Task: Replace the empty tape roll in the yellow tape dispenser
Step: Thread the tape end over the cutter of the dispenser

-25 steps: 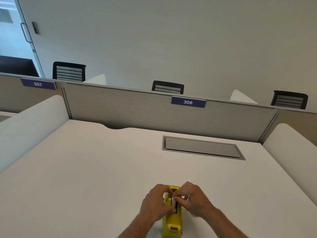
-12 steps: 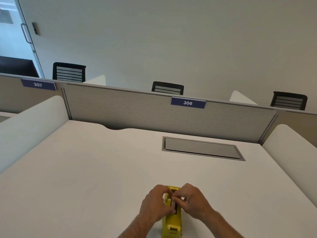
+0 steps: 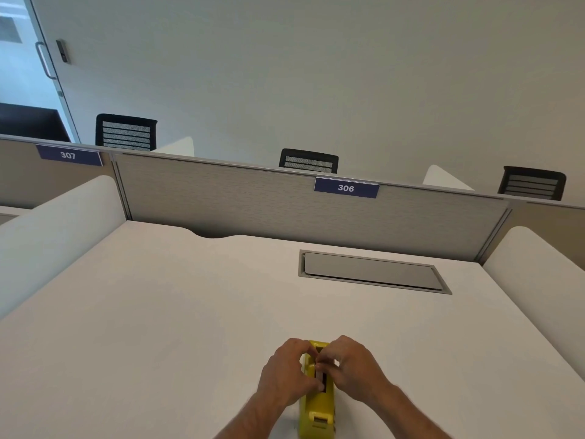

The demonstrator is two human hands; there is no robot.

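Head view, looking down a pale desk (image 3: 158,312). Yellow tape dispenser (image 3: 316,413) sits at the bottom centre of the frame, long axis running toward the camera, cutter end nearest the lower edge. Both hands meet over its top slot.

Left hand (image 3: 285,372) comes in from the lower left, fingers curled against the left side of the dispenser and over the slot. Right hand (image 3: 351,369) comes in from the lower right, fingertips pinched at the same spot. Between the fingertips a small pale piece shows in the dark slot, probably the tape roll (image 3: 318,373) or its core; too covered to say which, or whether it is the empty one or a fresh one. Both hands are clenched around that piece and the body, none released.

Rest of the desk: grey cable hatch (image 3: 373,272) in the centre right, well apart from the work. Divider panel (image 3: 253,204) behind carries a label reading 306 (image 3: 346,187).

Judgement: step in hand is working the roll at the slot, seating or lifting it. To do it well: keep the left hand bracing the body so it does not slide, keep the roll square to the slot walls, move it straight along the slot rather than twisting. Keep fingers clear of the cutter end.
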